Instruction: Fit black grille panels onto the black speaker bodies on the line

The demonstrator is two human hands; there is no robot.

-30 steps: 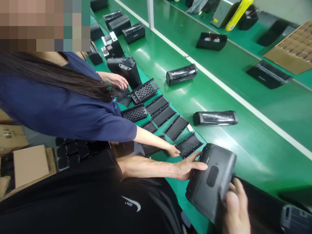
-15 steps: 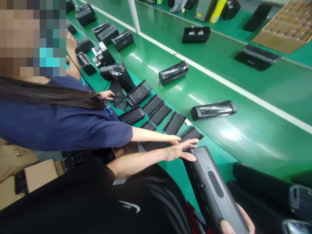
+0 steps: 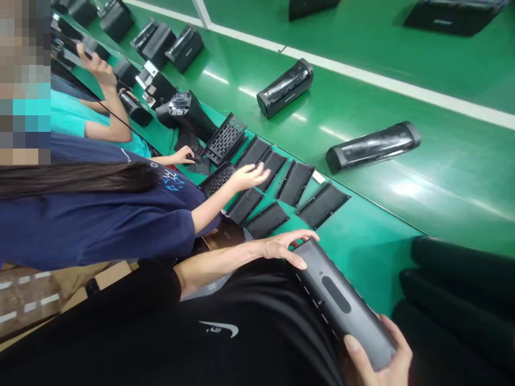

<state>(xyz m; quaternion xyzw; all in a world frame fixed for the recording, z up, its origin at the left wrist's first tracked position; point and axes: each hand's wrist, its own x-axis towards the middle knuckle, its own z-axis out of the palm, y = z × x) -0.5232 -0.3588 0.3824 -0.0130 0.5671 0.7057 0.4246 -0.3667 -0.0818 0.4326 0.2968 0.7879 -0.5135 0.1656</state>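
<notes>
A long dark grey housing [image 3: 354, 300] with rounded edges and an oval recessed patch lies slantwise between my hands. My left hand [image 3: 284, 249] grips its upper end, thumb on the top face and fingers around the far edge. At the lower end my right hand [image 3: 378, 348] holds it, with the thumb on the near side and fingers over the far side. A row of small slots runs along its near side. Black curved panels [image 3: 324, 205] lie on the green table just beyond my left hand.
A co-worker in a navy shirt [image 3: 137, 214] sits at the left, one hand [image 3: 251, 177] over the panels. Perforated black parts [image 3: 226, 138] lie farther along. Glossy black units [image 3: 374, 146] stand on the green surface beyond, and dark cylindrical units [image 3: 462, 268] at the right.
The housing and both my hands sit slightly further left in view, and my left hand now wraps its end. The co-worker's hand has moved away from beside my left hand to the farther panels.
</notes>
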